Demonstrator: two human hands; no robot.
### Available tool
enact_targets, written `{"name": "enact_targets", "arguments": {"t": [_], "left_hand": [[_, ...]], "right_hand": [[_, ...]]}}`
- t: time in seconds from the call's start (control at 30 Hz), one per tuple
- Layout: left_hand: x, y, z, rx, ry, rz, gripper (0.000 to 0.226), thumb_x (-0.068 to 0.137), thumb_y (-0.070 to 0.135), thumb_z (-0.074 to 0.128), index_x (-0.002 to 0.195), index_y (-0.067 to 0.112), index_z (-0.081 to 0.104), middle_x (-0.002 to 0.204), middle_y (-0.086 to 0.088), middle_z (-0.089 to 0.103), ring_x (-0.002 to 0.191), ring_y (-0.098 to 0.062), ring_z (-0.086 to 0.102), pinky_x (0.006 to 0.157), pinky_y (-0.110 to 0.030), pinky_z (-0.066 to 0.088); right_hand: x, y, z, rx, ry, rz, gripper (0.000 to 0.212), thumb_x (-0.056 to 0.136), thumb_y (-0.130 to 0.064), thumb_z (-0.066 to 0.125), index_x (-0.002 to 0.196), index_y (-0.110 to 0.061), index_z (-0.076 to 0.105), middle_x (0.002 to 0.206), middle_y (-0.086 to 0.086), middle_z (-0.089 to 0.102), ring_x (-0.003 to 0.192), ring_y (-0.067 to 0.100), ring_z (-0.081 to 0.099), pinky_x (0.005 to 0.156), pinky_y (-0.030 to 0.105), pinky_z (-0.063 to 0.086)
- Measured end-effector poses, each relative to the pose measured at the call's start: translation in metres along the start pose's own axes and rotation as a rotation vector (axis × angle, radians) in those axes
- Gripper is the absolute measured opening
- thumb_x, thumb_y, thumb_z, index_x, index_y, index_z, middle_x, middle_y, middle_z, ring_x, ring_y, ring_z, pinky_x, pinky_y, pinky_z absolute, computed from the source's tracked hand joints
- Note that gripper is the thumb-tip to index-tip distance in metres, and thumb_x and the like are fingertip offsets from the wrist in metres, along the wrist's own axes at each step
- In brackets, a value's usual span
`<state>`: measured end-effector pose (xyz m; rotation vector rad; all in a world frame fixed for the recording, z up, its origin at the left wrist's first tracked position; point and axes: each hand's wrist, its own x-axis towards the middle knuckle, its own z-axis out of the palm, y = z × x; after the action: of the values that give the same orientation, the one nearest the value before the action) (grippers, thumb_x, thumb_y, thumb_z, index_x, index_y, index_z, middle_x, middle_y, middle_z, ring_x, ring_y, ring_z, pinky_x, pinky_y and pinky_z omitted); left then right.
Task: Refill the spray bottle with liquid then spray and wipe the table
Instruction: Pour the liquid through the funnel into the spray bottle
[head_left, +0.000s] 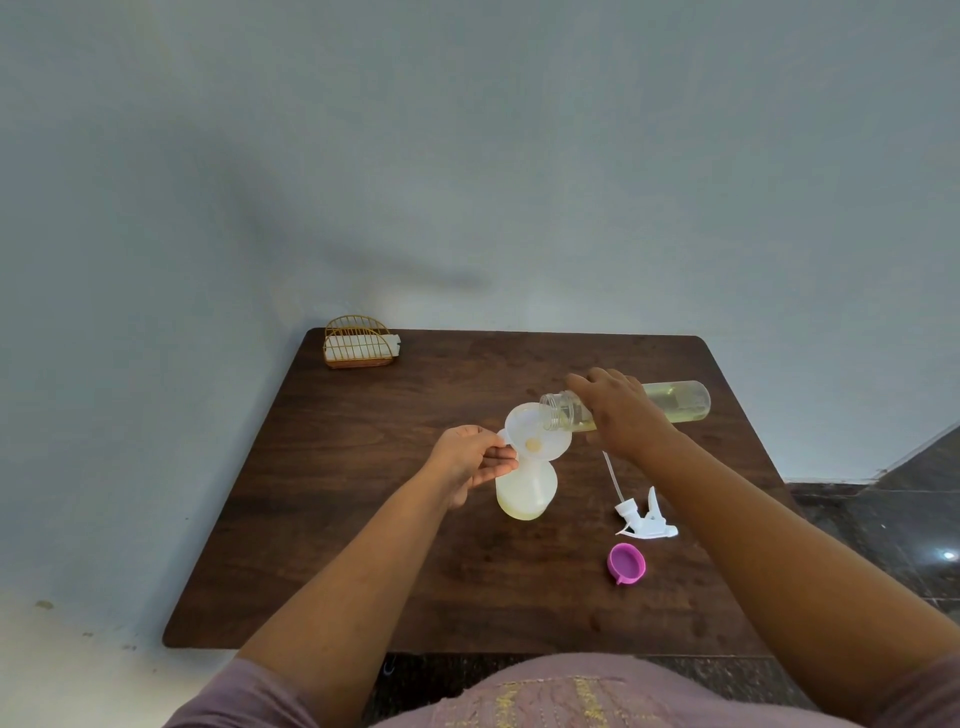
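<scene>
1. The spray bottle (525, 491), a translucent white body with pale yellowish liquid inside, stands upright near the middle of the dark wooden surface (322, 519), its top uncapped.
2. A white funnel (537, 431) sits in the bottle's neck, tilted slightly toward the right.
3. The left hand (470, 457) holds the funnel at its left rim, its grip narrow: thumb and fingers pinch the edge.
4. The right hand (621, 410) has its grip wrapped around a clear refill bottle (670, 402) of yellowish liquid, held almost on its side above the surface.
5. The refill bottle's open mouth rests just over the funnel's right rim; whether liquid is flowing cannot be told.
6. The white trigger sprayer head (647, 514) with its dip tube lies on the surface to the right of the spray bottle.
7. A purple cap (627, 563) lies open side up, just in front of the sprayer head.
8. A wire napkin holder (358, 343) with white napkins stands at the far left corner.
</scene>
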<state>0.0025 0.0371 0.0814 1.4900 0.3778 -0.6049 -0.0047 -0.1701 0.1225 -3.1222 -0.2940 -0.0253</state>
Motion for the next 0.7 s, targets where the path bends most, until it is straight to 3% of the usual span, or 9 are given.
{"name": "enact_targets", "arguments": {"t": [0.7], "left_hand": [[0.0008, -0.0021, -0.0001, 0.0, -0.002, 0.0, 0.015, 0.095, 0.009, 0.06, 0.105, -0.001, 0.066, 0.094, -0.016, 0.073, 0.084, -0.021, 0.073, 0.08, -0.032, 0.06]], "right_hand": [[-0.0009, -0.0037, -0.0024, 0.002, -0.007, -0.006, 0.061, 0.076, -0.016, 0.074, 0.129, -0.021, 0.044, 0.115, 0.004, 0.053, 0.111, 0.021, 0.049, 0.1, 0.036, 0.038]]}}
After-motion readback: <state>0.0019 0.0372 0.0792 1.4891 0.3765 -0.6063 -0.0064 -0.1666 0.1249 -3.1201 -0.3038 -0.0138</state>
